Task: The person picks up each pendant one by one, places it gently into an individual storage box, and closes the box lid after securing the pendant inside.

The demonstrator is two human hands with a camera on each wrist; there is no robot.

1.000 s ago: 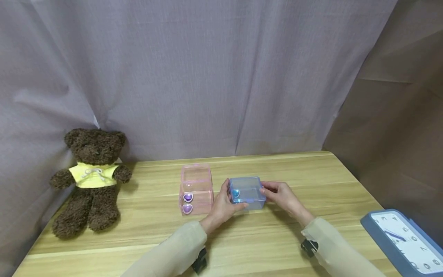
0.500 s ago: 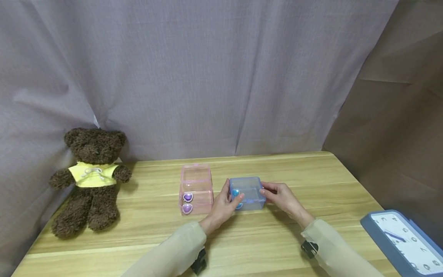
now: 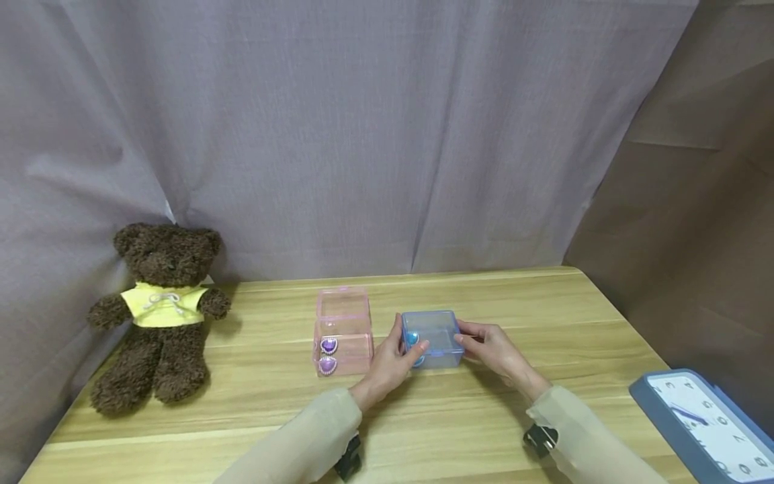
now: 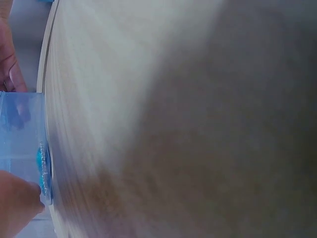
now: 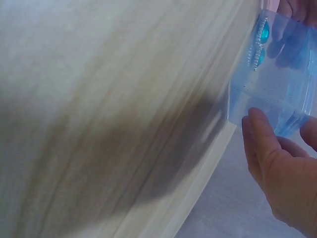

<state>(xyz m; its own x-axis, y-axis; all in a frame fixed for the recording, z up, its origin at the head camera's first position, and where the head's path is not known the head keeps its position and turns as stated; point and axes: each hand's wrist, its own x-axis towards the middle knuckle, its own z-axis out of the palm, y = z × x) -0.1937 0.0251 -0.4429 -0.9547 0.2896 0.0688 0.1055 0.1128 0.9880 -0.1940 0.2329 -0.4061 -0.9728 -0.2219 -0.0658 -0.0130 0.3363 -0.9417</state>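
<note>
A clear blue plastic box [image 3: 437, 336] with its lid down stands on the wooden table between both hands. Inside, along its left side, lie two blue gems with beaded edges; one blue gem [image 5: 264, 33] shows well in the right wrist view. My left hand [image 3: 390, 363] grips the box's left side, thumb over the lid's front left corner. On the opposite side my right hand [image 3: 498, 353] holds the box, thumb at the lid's right edge and fingers behind. Just left is an open pink box [image 3: 357, 359] with two purple heart-shaped gems [image 3: 328, 365].
A brown teddy bear [image 3: 166, 316] in a yellow top sits at the table's left. At the right front lies a blue-framed clock [image 3: 704, 423]. A grey curtain [image 3: 338, 134] hangs behind the wooden table [image 3: 260, 396].
My left thumb has moved from the box's front up onto the lid's front left corner, so the second blue gem shows. The right hand has hardly moved.
</note>
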